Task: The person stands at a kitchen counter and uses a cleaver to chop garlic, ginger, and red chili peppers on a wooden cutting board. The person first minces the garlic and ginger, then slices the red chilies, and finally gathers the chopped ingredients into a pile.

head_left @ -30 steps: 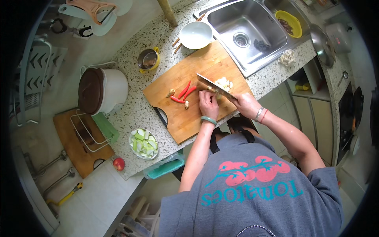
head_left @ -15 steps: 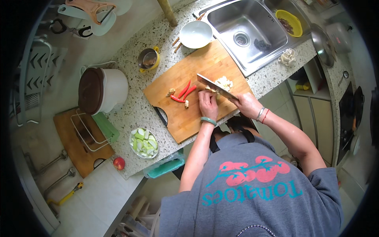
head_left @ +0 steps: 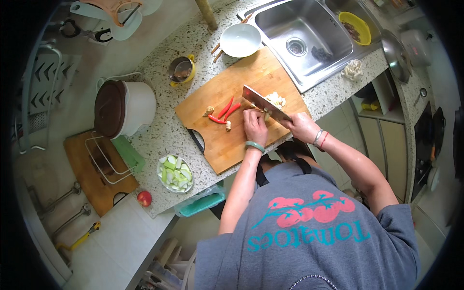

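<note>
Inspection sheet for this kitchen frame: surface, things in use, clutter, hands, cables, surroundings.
Surface: speckled stone counter bearing a wooden cutting board.
Things in use: cleaver over pale chopped pieces; red chillies lie on the board to the left.
Clutter: white bowl, yellow-handled cup, dish of green vegetable chunks, brown-lidded cooker, red fruit.
Hands: right hand grips the cleaver handle; left hand presses on the piece beside the blade.
Cables: a white cord behind the cooker.
Surroundings: steel sink with a yellow bowl; tiled floor.
</note>
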Demonstrator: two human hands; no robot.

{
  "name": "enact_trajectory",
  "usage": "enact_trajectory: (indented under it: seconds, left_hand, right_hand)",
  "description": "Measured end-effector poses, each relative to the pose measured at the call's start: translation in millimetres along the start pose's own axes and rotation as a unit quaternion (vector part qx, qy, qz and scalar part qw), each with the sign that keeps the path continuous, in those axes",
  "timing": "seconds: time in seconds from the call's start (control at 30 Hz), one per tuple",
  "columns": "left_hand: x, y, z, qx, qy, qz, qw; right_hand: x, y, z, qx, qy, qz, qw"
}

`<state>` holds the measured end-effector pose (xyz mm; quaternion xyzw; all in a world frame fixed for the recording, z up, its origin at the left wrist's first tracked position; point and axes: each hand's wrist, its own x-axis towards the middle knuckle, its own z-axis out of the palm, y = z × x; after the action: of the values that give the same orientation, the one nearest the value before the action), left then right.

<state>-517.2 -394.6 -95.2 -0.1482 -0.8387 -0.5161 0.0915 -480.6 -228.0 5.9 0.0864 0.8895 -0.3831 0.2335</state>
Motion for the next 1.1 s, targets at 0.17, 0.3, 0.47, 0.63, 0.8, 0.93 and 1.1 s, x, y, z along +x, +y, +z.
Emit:
enact_trajectory:
  seconds: [0.17, 0.3, 0.47, 0.63, 0.8, 0.93, 1.1]
  left_hand:
    - [3.8, 0.5, -1.4, -0.004, -0.029, 0.009, 1.0]
    - [6.1, 1.7, -1.2, -0.021, -0.052, -0.01, 0.998]
    - [7.7, 15.3, -7.9, -0.002, 0.029, -0.002, 1.0]
    - [15.8, 0.8, -19.8, 0.113, -0.047, 0.006, 0.993]
    - [-4.8, 26.5, -13.1, 0.043, -0.061, 0.003, 0.997]
    - [-5.8, 11.9, -2.6, -0.001, -0.03, -0.025, 0.999]
    - [-5.5, 2.7, 3.2, 0.005, 0.002, -0.02, 1.0]
  right_hand:
    - [23.4, 15.0, 24.4, 0.0, 0.042, -0.037, 0.998]
    - [22.4, 19.5, 17.0, 0.013, 0.078, -0.054, 0.995]
    - [-4.5, 11.4, -10.6, 0.027, 0.078, -0.025, 0.996]
    - [-11.6, 16.8, -5.6, 0.034, 0.1, -0.038, 0.994]
    - [-18.3, 25.8, 6.3, 0.001, 0.105, -0.043, 0.994]
    - [-17.5, 24.5, 10.0, -0.04, 0.089, -0.044, 0.994]
    - [-18.1, 16.5, 3.2, -0.071, 0.07, -0.036, 0.994]
